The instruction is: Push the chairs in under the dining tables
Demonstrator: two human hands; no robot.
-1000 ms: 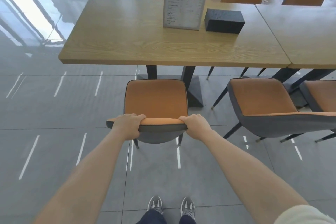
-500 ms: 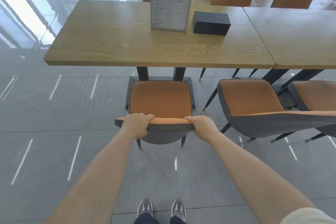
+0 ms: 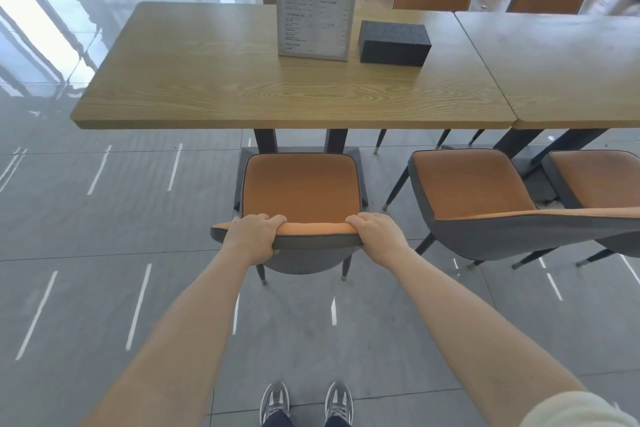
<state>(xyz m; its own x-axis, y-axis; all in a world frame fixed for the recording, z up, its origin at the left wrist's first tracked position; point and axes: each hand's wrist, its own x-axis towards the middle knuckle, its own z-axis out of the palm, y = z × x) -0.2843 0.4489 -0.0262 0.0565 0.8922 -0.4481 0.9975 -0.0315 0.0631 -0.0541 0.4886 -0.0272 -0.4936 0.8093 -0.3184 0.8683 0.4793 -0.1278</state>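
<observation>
Since the earlier frames the chair (image 3: 300, 196) has slid forward, its seat front now just short of the surface (image 3: 214, 80) edge, so the push looks underway but unfinished. The left hand (image 3: 254, 236) and right hand (image 3: 375, 234) both clamp the backrest's top rim. Beyond the right hand, two more chairs (image 3: 478, 191) wait, the farther one cut off. The front legs are hidden under the seat.

The menu stand (image 3: 316, 0) is cut off at the top edge, its print too blurred to read.
</observation>
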